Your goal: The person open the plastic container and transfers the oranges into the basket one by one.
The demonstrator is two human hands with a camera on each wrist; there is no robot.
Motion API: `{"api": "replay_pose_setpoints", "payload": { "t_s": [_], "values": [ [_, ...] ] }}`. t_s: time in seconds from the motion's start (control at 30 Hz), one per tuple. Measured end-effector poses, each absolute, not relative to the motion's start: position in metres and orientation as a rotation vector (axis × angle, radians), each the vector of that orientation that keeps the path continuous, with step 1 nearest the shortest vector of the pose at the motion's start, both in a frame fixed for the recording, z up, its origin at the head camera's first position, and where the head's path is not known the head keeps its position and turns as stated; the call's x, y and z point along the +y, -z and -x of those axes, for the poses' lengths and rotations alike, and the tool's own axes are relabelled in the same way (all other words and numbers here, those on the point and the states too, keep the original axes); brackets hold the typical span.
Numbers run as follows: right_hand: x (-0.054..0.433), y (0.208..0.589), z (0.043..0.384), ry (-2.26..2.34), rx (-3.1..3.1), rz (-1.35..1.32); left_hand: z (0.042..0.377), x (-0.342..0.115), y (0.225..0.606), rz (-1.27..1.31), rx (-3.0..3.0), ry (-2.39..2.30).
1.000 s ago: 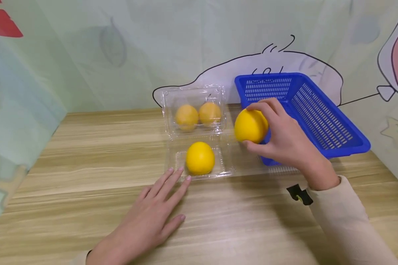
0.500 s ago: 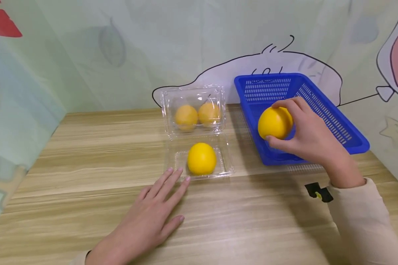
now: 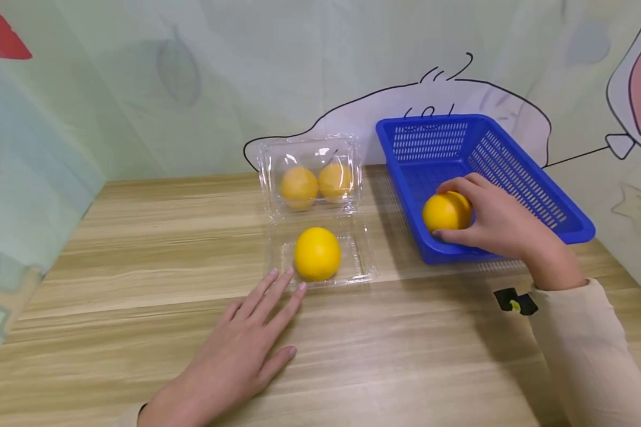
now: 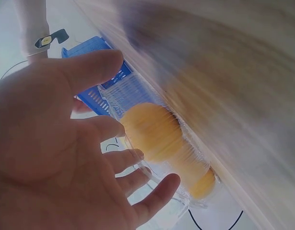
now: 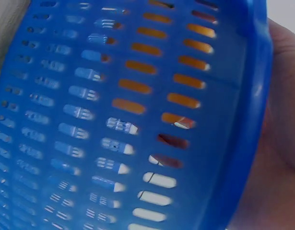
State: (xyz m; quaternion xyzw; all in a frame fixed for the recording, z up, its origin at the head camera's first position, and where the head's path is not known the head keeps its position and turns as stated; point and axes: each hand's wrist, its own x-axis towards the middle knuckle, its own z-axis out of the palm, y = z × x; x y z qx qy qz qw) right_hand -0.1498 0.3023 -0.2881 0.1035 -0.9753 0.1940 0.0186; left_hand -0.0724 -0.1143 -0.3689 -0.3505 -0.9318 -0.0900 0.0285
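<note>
My right hand (image 3: pixel 499 222) holds a yellow-orange orange (image 3: pixel 447 212) down inside the blue plastic basket (image 3: pixel 523 190), near its front left corner. In the right wrist view the basket wall (image 5: pixel 214 124) covers much of the hand, and orange colour shows through its slots. Flat and spread, my left hand (image 3: pixel 240 341) has its fingertips at the front edge of an opened clear plastic clamshell box (image 3: pixel 360 261). One orange (image 3: pixel 317 254) sits in the box's front half. Behind it, two more oranges (image 3: pixel 299 188) show through the raised clear half.
The wood-grain table (image 3: pixel 155 237) runs under everything. A printed cloth backdrop (image 3: pixel 219 89) with cartoon outlines stands right behind the box and basket. The basket's right rim (image 3: pixel 545 184) rises beside my right hand.
My right hand has carried the orange rightward over the basket's left rim, then lowered it inside. The orange in the box has shifted slightly. My left hand stays in place.
</note>
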Motion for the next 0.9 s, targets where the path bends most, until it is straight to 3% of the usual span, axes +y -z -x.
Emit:
{"api": "replay_pose_setpoints", "payload": {
  "t_s": [0.9],
  "values": [
    [0.319,0.304,0.159,-0.877,-3.123,-0.491,0.071,-0.115,0.367,1.09,-2.88,0.257]
  ]
}}
